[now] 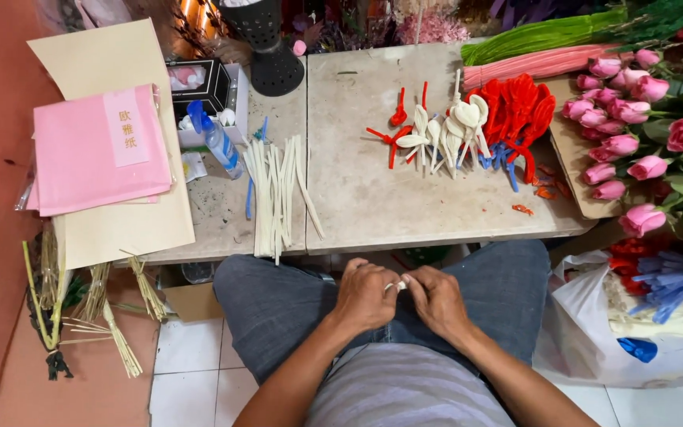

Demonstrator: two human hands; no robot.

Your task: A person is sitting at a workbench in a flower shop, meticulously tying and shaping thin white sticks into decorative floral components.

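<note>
item: your left hand and right hand, both resting in your lap over grey trousers, knuckles up, fingertips meeting. state: both hands pinched narrow on one small white piece, held between them just below the front edge of the tabletop; its shape is too small to tell.

on the tabletop, left part: a loose bundle of cream strips lying lengthwise, a blue strip beside it, a spray bottle with blue head lying tilted, a small black box, a stack of pink paper sheets on top of larger tan sheets.

on the tabletop, right part: a cluster of white spoon-shaped pieces, red pieces just beside them, a few blue pieces underneath, small orange scraps near the edge.

back edge: a black perforated cone, green stems and pink stems laid flat.

far right: pink roses on brown paper.

floor, right of your knee: a white plastic bag holding blue and red pieces. floor, left: straw bundles on tile.
</note>
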